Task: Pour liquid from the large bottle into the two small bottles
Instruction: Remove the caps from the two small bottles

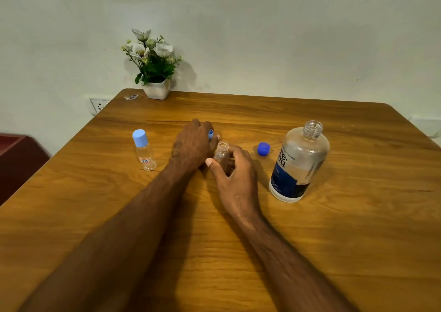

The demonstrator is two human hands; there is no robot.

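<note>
I'm reaching both forearms out across the wooden table (334,228), and they're meeting near its middle. My right hand (235,180) is curling round the open small bottle (221,153), thumb on the near side and fingers wrapping the far side, keeping it upright on the table with its threaded neck showing bare. My left hand (192,144) is lying palm down just beside it, knuckles up, fingers bending over a light blue cap (210,134) that's peeking out at the fingertips; I'm gripping that cap, though most of it is hiding under my fingers.

Off to my left, well apart from my hands, the second small bottle (145,150) is standing capped, with a little label near its base. To my right the large bottle (298,163) is standing uncapped, about half full of clear liquid, and its dark blue cap (263,149) is sitting on the table between it and my right hand. A potted plant (154,65) is standing at the far edge by the wall.
</note>
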